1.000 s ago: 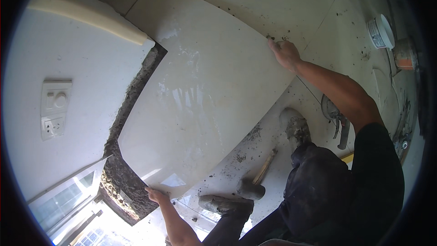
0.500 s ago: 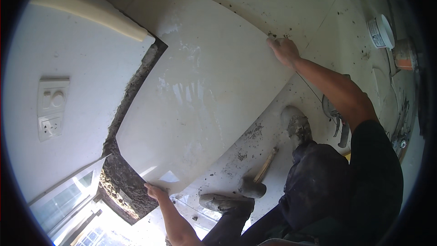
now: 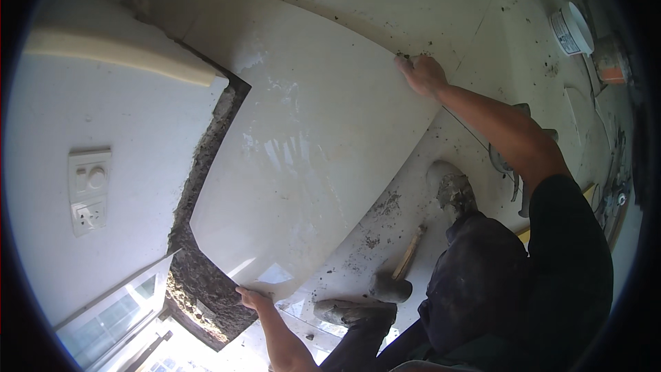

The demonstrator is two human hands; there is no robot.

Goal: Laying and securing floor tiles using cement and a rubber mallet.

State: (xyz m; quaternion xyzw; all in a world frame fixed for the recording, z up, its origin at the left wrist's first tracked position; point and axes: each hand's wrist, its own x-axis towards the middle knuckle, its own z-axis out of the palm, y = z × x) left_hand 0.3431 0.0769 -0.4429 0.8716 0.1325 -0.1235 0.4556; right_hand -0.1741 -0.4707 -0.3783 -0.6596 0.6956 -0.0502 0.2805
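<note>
A large, pale, glossy floor tile (image 3: 310,158) with whitish smears lies beside a wall corner. At its lower corner, by a dark strip of exposed rough bedding (image 3: 206,282), my left hand (image 3: 255,299) grips the edge with closed fingers. My right hand (image 3: 423,77) is closed over the far right corner, with a few dark crumbs beside the fingers. How far the tile's underside is off the bed cannot be seen. A rubber mallet (image 3: 391,288) with a wooden handle lies on the floor between my dusty shoes.
To the left stands a white wall (image 3: 138,124) with a switch and socket plate (image 3: 89,189) and a cream-coloured ledge (image 3: 124,56). A white tub (image 3: 571,29) and an orange-brown container (image 3: 611,62) sit at the far right. My right arm partly hides a dark tool (image 3: 523,201). Debris dots the floor.
The whole view has shifted slightly, so wall, tile and mallet sit a little lower and to the right or left. Both hands keep their hold on the tile's edges.
</note>
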